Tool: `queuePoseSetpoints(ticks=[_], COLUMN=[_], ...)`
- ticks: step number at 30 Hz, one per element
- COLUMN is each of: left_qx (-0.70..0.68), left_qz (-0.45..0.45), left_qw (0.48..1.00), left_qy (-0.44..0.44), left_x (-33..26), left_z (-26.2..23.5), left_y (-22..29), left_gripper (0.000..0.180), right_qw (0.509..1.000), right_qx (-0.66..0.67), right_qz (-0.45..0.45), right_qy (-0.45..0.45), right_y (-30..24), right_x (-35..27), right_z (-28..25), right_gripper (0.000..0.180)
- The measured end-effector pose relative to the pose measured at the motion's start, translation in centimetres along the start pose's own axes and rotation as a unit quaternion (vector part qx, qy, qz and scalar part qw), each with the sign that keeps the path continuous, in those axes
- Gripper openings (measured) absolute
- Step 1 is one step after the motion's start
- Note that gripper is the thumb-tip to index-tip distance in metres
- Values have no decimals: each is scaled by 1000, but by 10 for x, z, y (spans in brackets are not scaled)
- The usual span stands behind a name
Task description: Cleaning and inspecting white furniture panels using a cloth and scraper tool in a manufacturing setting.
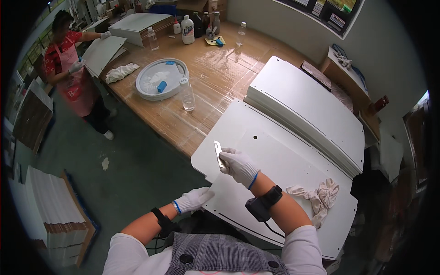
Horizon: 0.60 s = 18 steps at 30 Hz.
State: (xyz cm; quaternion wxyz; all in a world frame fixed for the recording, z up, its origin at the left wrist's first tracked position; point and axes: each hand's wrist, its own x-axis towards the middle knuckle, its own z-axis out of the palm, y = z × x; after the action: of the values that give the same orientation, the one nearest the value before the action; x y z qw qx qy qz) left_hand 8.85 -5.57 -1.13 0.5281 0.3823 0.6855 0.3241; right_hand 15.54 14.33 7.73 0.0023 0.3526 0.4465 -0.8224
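A large white panel [275, 151] with small holes lies on the table in front of me. In a white knit glove, my right hand [238, 166] is closed round a thin, shiny metal blade [217, 153], held upright above the panel's left part. My left hand [195, 200], gloved too, rests at the panel's near left edge, its fingers stretched out along it. Whether its thumb hooks under the edge is hidden. A crumpled off-white cloth [323, 196] lies on the panel, right of my right forearm.
Beyond the panel stands a stack of white boards [311, 110]. On the table [215, 68] are a round white lid [145, 94] with powder and blue blocks, a clear bottle [187, 95] and several other bottles. A co-worker [73, 68] handles a board at left. More boards [55, 201] stand lower left.
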Motion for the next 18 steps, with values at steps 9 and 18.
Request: queuePoseSetpoints(ticks=[9, 18], left_qx=[-89, -171], left_qz=[-77, -55], left_qw=[987, 972], left_qy=[-113, -149], left_x=[-50, -5], left_z=[-35, -27], left_y=[-2, -12], left_gripper=[38, 36], right_qw=[994, 490], right_qx=[-9, -656], right_qz=[-105, -181], right_qy=[31, 544], right_y=[-12, -33], right_x=[124, -79], right_z=[62, -164], right_gripper=[25, 53])
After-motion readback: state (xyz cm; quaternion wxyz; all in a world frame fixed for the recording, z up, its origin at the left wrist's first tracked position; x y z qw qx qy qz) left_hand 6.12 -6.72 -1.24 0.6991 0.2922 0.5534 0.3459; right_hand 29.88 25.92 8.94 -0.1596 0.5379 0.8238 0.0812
